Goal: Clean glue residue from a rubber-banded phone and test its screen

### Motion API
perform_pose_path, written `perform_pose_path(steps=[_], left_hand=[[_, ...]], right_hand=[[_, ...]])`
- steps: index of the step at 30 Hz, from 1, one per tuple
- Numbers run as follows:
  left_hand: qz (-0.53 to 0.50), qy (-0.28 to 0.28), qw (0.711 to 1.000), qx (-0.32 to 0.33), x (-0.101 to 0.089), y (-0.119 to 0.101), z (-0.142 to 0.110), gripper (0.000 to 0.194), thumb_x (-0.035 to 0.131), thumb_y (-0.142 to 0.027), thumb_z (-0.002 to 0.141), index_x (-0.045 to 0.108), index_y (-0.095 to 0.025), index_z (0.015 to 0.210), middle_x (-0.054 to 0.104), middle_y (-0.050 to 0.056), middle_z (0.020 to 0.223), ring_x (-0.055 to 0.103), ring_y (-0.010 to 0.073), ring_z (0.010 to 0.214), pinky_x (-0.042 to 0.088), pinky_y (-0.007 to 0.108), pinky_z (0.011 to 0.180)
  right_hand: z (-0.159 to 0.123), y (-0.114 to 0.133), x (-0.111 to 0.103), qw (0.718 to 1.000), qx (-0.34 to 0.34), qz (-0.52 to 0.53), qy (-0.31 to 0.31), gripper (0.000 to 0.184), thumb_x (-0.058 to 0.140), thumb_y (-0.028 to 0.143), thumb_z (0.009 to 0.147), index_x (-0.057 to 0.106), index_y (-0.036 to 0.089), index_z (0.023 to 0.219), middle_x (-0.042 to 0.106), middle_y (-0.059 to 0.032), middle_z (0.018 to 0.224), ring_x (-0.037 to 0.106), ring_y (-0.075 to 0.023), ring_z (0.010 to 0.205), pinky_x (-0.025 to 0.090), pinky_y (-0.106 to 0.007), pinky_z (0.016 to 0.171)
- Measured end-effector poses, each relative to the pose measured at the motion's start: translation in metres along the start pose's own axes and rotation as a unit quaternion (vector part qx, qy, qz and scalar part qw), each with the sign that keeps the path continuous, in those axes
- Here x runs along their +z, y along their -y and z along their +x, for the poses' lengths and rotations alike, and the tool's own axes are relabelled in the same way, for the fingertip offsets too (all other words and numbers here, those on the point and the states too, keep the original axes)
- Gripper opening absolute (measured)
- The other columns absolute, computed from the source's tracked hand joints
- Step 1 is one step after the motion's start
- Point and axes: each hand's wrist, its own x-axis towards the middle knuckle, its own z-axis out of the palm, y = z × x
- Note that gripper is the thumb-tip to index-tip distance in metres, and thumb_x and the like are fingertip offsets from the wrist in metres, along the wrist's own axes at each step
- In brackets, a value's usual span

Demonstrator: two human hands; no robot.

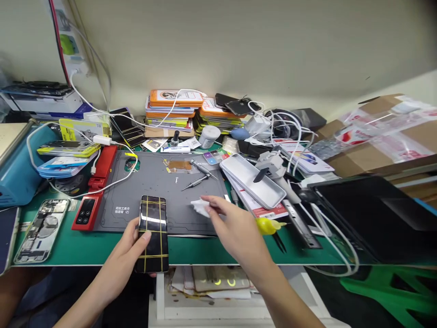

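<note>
Two things held: our left hand (131,246) curls round the gold-striped phone (155,257) at the counter (194,250) edge, right hand (235,228) pinches a white wipe (199,207); likely wiping, which calls for them meeting

I am at a phone repair workspace, perhaps a workshop or a shop's back room; I cannot tell which. My left hand (128,246) holds a phone (157,239) ringed with yellow bands. At ten o'clock on the green surface (191,250) lies an opened phone (44,232), its insides bare. Ahead at twelve, a small screwdriver (196,181) rests on a grey mat (150,184), with stacked orange packs (177,98) beyond. White cables (290,125) tangle at one o'clock; a power strip (63,31) runs up the wall (218,50) at eleven.
</note>
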Motion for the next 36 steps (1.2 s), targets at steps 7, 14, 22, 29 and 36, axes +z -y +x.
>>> perform_pose_path(steps=[7, 14, 22, 29, 36], left_hand=[[-0.080, 0.017, 0.997, -0.007, 0.004, 0.020, -0.017, 0.097, 0.079, -0.054, 0.084, 0.026, -0.034, 0.164, 0.040, 0.013, 0.168, 0.070, 0.0278, 0.119, 0.066, 0.035, 0.086], [-0.104, 0.020, 0.994, -0.014, 0.001, 0.025, -0.024, 0.098, 0.078, -0.048, 0.086, 0.020, -0.036, 0.165, 0.048, 0.013, 0.162, 0.071, 0.0251, 0.117, 0.064, 0.037, 0.093], [-0.111, 0.028, 0.993, -0.008, 0.000, 0.027, -0.021, 0.092, 0.075, -0.044, 0.090, 0.019, -0.037, 0.163, 0.046, 0.011, 0.163, 0.070, 0.0236, 0.117, 0.065, 0.036, 0.092], [-0.095, 0.025, 0.995, -0.014, -0.001, 0.024, -0.022, 0.092, 0.075, -0.047, 0.089, 0.020, -0.039, 0.162, 0.042, 0.011, 0.167, 0.067, 0.0259, 0.126, 0.063, 0.036, 0.096], [-0.103, 0.009, 0.994, -0.024, 0.000, 0.022, -0.020, 0.093, 0.078, -0.049, 0.087, 0.022, -0.040, 0.161, 0.049, 0.011, 0.161, 0.070, 0.0266, 0.122, 0.066, 0.036, 0.089]], right_hand=[[-0.013, 0.000, 0.013, 0.948, -0.270, -0.130, -0.105, 0.028, 0.051, 0.019, 0.107, 0.073, 0.024, 0.125, 0.079, -0.0031, 0.116, 0.076, -0.0221, 0.103, 0.059, -0.036, 0.093], [-0.019, -0.016, 0.026, 0.977, -0.175, -0.119, -0.033, 0.027, 0.050, 0.033, 0.108, 0.073, 0.023, 0.115, 0.076, -0.0049, 0.110, 0.074, -0.0222, 0.094, 0.057, -0.035, 0.079], [-0.017, 0.000, 0.004, 0.997, -0.040, 0.019, 0.058, 0.039, 0.056, 0.061, 0.100, 0.080, 0.030, 0.100, 0.074, -0.0062, 0.116, 0.072, -0.0268, 0.097, 0.057, -0.037, 0.074], [0.003, -0.008, 0.012, 0.986, -0.055, -0.150, 0.056, 0.046, 0.048, 0.050, 0.099, 0.072, 0.025, 0.130, 0.067, -0.0137, 0.135, 0.071, -0.0355, 0.108, 0.059, -0.050, 0.084], [-0.050, 0.003, 0.002, 0.999, -0.023, -0.036, -0.018, 0.034, 0.053, 0.053, 0.104, 0.075, 0.031, 0.116, 0.076, -0.0053, 0.097, 0.071, -0.0229, 0.074, 0.058, -0.035, 0.068]])
